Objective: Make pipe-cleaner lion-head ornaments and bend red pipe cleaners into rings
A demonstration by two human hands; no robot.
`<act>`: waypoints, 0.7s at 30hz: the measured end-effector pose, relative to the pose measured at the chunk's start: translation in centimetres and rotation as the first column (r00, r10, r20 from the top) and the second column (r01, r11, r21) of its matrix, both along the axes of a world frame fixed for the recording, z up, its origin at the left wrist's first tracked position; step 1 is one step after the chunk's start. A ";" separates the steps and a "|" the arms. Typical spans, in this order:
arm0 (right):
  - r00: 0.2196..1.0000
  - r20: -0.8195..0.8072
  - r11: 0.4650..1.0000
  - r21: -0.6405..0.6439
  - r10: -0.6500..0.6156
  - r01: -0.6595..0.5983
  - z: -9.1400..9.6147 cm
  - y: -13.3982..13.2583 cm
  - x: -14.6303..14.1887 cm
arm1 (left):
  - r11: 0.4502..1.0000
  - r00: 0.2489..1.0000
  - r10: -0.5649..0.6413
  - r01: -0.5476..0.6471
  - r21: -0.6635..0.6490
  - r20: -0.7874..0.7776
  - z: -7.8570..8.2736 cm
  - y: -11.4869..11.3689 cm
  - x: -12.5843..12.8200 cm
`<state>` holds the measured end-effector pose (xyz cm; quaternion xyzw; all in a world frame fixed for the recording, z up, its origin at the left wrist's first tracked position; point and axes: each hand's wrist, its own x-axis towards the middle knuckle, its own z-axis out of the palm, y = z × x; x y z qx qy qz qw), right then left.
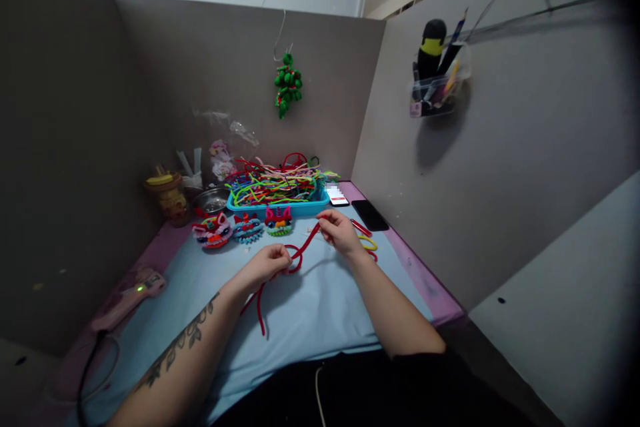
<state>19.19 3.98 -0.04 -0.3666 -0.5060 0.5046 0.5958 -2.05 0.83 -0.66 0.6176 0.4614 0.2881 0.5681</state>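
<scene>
Red pipe cleaners stretch between my two hands above the blue cloth. My left hand is closed on them, where they curve into a loop at the fingertips. Two loose ends hang below that hand toward the cloth. Higher and to the right, my right hand pinches the upper end between thumb and fingers. Beyond my hands stand a pink and red animal-face figure, a blue one and a red and green one, all of fuzzy stems.
Behind the figures, a blue tray overflows with many-coloured pipe cleaners. A pink glue gun with a green light lies left. Right are a dark phone, a lit phone and red-handled tool. A metal bowl sits back left.
</scene>
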 end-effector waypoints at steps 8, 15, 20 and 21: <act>0.982 0.089 0.986 0.010 0.167 -0.168 -0.8 -0.9 -1.5 | 0.949 0.952 -0.298 0.304 -0.080 0.075 1.6 -1.1 -1.1; 0.930 0.363 0.947 0.277 0.051 -0.160 -1.7 -2.3 -4.4 | 0.999 0.993 -0.047 0.049 -0.016 0.112 0.2 -1.3 0.8; 0.872 0.426 0.873 0.488 -0.240 0.001 -2.4 -2.9 -4.9 | 0.988 0.995 0.066 -0.075 0.135 0.069 -0.7 -0.2 0.8; 0.869 0.424 0.870 0.493 -0.253 0.012 -2.5 -3.0 -5.0 | 0.978 0.994 0.093 -0.102 0.180 0.054 -0.6 -0.1 0.8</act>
